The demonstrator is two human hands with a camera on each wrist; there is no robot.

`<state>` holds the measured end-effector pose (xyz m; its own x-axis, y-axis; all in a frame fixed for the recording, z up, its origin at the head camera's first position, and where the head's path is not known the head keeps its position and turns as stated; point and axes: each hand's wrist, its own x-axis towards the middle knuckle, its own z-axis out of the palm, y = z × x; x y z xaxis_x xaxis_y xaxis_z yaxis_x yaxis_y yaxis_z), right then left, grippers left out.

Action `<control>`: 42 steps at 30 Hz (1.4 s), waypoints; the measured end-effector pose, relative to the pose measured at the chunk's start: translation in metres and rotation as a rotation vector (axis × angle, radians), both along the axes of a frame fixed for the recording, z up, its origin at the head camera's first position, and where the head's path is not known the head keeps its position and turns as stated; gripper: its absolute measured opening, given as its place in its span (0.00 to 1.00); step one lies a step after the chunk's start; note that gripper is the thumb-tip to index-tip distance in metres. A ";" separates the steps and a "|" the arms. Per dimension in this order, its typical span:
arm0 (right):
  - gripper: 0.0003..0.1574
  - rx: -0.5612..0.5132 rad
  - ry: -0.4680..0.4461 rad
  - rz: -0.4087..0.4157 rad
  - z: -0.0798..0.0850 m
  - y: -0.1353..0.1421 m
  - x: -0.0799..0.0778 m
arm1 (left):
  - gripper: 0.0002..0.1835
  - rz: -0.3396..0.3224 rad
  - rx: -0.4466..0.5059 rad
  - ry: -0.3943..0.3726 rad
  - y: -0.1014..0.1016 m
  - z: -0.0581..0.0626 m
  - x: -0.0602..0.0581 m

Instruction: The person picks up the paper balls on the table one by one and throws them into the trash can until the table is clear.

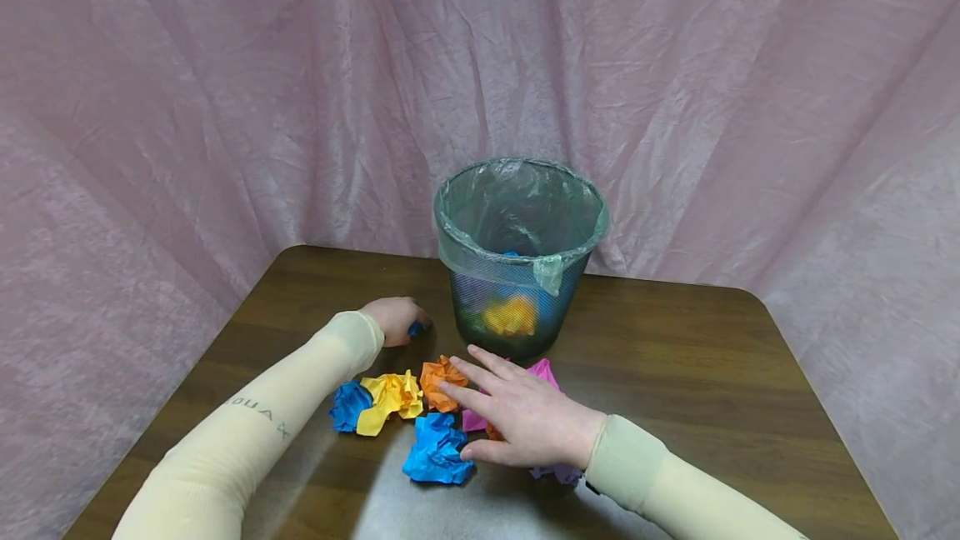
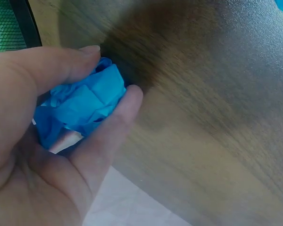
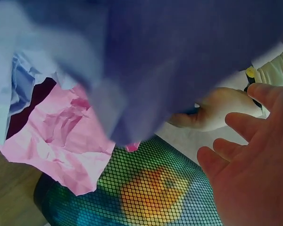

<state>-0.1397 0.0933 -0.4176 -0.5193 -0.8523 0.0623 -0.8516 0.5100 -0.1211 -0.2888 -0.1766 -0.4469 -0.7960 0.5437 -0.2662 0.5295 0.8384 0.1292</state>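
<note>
While the left hand (image 1: 393,321) reaches out over the table (image 1: 712,357) to the left of the bin (image 1: 471,307), it grips a crumpled blue paper ball (image 2: 87,99). The ball sits in front of the palm, pinched between the thumb on one side and a finger on the other, with much of its surface showing in the left wrist view. From the head, only a small bit of it peeks out by the fingertips, near the bin's side; whether it touches the table I cannot tell.

The right hand (image 1: 521,415) is released, palm down, its fingers spread above the loose paper in front of the bin. An orange ball (image 1: 441,383) lies just beyond its fingertips, and a bright blue ball (image 1: 437,450) lies just beside its thumb. Pink paper (image 1: 545,372) shows past the back of the hand, and purple paper (image 1: 557,473) pokes out near the wrist. Whether the hand touches any of these is unclear.

Further left, a yellow piece (image 1: 395,394) lies between the orange ball and a darker blue ball (image 1: 350,407), close to the left sleeve (image 1: 247,432). Yellow paper (image 1: 512,315) shows through the bin's mesh.
</note>
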 end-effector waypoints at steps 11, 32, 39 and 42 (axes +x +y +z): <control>0.51 0.010 -0.018 0.003 -0.002 -0.002 -0.001 | 0.18 -0.040 0.027 0.039 -0.003 0.006 0.001; 0.51 -0.010 0.031 0.021 0.007 -0.006 -0.002 | 0.14 -0.061 0.075 0.057 -0.021 0.012 -0.003; 0.51 -0.002 0.056 0.026 0.014 -0.008 -0.003 | 0.16 -0.040 0.084 0.027 -0.034 0.039 -0.002; 0.51 0.007 0.074 0.029 0.019 -0.009 -0.004 | 0.17 -0.028 0.086 0.018 -0.040 0.052 0.000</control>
